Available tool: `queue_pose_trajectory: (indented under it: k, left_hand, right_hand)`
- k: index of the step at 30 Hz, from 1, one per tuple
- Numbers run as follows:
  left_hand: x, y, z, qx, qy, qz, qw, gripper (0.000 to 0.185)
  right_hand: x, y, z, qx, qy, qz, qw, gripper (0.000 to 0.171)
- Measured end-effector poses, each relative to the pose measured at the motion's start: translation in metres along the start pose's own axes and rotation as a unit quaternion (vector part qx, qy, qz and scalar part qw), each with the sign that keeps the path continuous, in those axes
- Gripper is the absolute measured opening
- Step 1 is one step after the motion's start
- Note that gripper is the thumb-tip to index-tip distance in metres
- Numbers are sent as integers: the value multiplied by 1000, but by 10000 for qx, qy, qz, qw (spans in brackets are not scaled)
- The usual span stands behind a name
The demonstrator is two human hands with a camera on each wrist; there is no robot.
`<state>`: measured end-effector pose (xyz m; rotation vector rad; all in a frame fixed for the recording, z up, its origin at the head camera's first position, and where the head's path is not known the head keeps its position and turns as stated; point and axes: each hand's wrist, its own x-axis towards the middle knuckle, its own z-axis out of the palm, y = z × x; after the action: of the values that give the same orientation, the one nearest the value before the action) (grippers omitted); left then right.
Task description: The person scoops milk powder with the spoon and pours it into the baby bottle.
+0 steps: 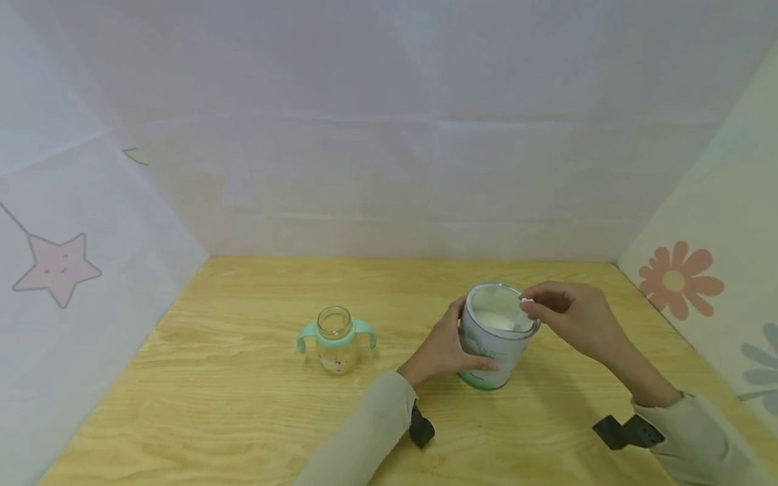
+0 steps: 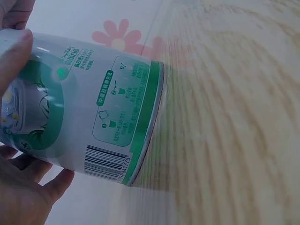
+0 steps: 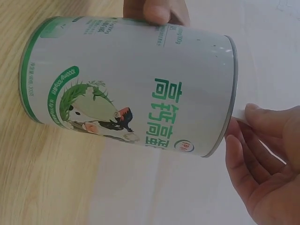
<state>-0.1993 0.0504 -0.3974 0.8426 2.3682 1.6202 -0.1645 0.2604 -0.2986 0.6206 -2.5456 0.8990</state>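
A white and green milk powder can [image 1: 494,358] stands open on the table, with pale powder [image 1: 495,318] inside. My left hand [image 1: 442,343] grips the can from its left side, its thumb across the front. In the left wrist view the fingers hold the can's printed wall above a barcode. At the can's right rim, my right hand [image 1: 574,317] pinches the handle of a white scoop [image 1: 524,312] between thumb and fingers. The scoop slants down into the can, and its lower end is hidden there. The right wrist view shows the fingertips close to the rim.
Left of the can stands a clear baby bottle [image 1: 336,347] with two mint side handles and an open neck. The wooden table [image 1: 231,405] is bounded by a pale sheet [image 1: 389,169] at the back and patterned sheets at both sides.
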Motion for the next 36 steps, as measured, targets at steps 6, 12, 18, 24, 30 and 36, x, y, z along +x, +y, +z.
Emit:
queue_pose_trajectory:
  k: [6, 12, 18, 24, 30, 36]
  left_hand:
    - [1, 0, 0, 6, 65, -71, 10000, 106]
    - [2, 0, -1, -71, 30, -85, 9999, 105]
    - [2, -1, 0, -157, 6, -89, 9998, 105]
    - [1, -5, 1, -211, 47, 6, 9998, 103]
    - [-2, -7, 2, -231, 77, 9, 9997, 100]
    - [-4, -4, 1, -189, 79, 55, 9998, 98]
  right_hand:
    - [4, 1, -2, -220, -64, -219, 9995, 6]
    - [10, 1, -4, -460, 96, -461, 9978, 9]
    - [11, -1, 0, -459, 397, -642, 9961, 13]
    - [9, -2, 5, -459, 475, -834, 9943, 18]
    - [6, 0, 9, -446, 451, -1002, 9929, 22]
    - [4, 3, 14, -425, 379, -1227, 9908, 26]
